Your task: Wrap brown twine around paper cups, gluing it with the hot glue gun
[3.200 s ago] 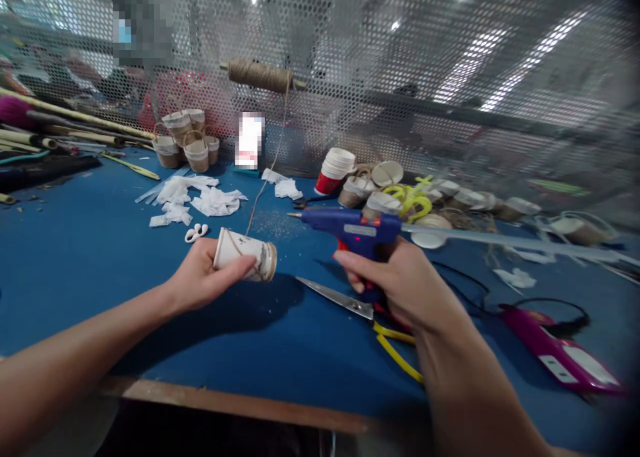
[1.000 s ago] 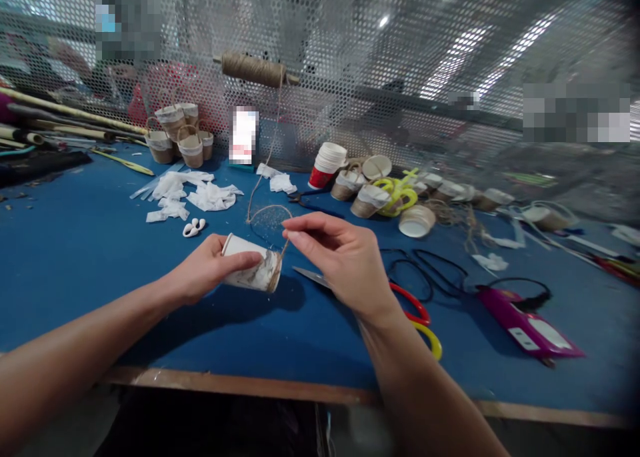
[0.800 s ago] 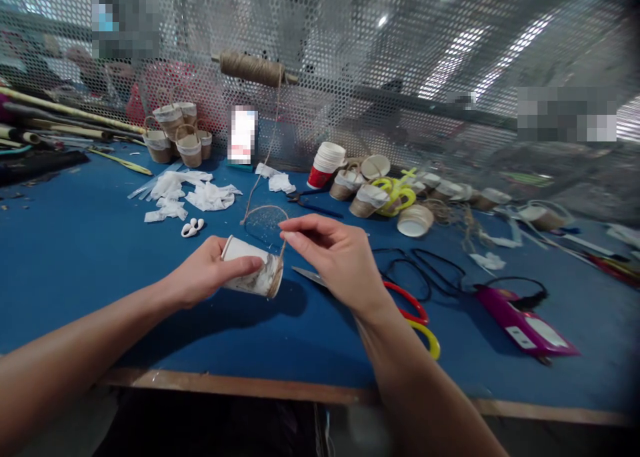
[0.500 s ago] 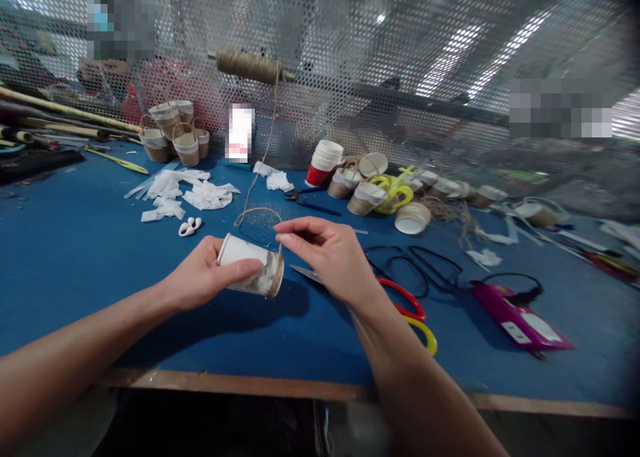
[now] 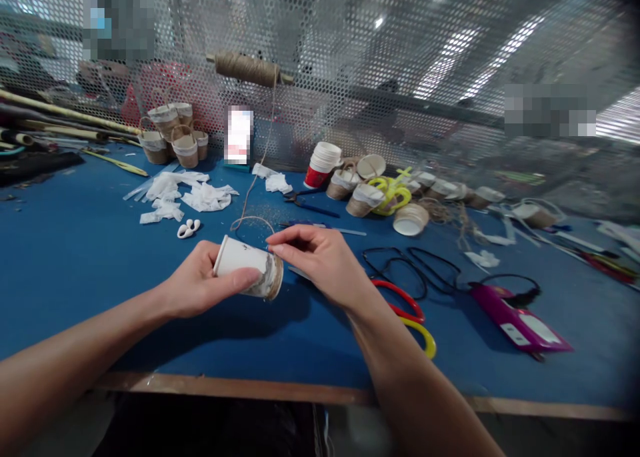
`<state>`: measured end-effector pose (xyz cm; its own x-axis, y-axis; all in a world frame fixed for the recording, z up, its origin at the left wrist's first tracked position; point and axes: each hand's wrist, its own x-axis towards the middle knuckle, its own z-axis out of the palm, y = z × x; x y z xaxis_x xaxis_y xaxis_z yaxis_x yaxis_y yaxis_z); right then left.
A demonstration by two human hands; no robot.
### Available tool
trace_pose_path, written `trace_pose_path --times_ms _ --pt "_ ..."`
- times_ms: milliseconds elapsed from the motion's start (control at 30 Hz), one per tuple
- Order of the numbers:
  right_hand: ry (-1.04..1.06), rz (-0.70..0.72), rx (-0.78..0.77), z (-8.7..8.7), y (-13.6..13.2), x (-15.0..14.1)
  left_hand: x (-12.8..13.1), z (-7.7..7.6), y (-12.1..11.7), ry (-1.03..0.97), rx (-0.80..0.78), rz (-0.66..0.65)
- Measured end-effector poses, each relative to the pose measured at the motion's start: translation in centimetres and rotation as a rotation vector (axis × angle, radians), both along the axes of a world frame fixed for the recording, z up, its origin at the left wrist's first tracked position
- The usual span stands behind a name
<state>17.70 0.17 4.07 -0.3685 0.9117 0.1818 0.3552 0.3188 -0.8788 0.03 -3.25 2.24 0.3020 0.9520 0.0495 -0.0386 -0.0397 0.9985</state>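
Note:
My left hand (image 5: 197, 285) grips a white paper cup (image 5: 247, 267) lying on its side, its base end partly wound with brown twine. My right hand (image 5: 320, 263) pinches the twine (image 5: 250, 220) right at the cup's base, fingers pressed together. The twine loops up over the blue table (image 5: 75, 257) and rises to a spool (image 5: 245, 67) on a rod at the mesh wall.
Scissors with red and yellow handles (image 5: 407, 310) lie just right of my right hand. A magenta tool (image 5: 517, 320) with black cable lies further right. Twine-wrapped cups (image 5: 173, 137), a cup stack (image 5: 323, 163), white scraps (image 5: 193, 193) and shells (image 5: 187, 228) sit behind. The table's wooden edge (image 5: 225, 387) runs near.
My right hand put down the blue glue gun, took up the twine and has drawn it in close against the cup's base. The twine loop has grown smaller.

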Motion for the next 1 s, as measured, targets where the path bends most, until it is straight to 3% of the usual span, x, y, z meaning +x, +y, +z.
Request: trace_pose_path --times_ms 167,467,1000 --pt "-0.013 0.015 -0.017 0.1 0.1 0.1 0.0 -0.1 0.1 -0.017 -0.011 0.018" --pt "-0.194 -0.004 0.011 0.0 0.1 -0.2 0.0 -0.9 0.8 -0.238 -0.207 0.07" --pt "-0.141 0.036 0.004 -0.6 0.2 -0.5 0.3 -0.1 1.0 -0.381 -0.335 0.12"
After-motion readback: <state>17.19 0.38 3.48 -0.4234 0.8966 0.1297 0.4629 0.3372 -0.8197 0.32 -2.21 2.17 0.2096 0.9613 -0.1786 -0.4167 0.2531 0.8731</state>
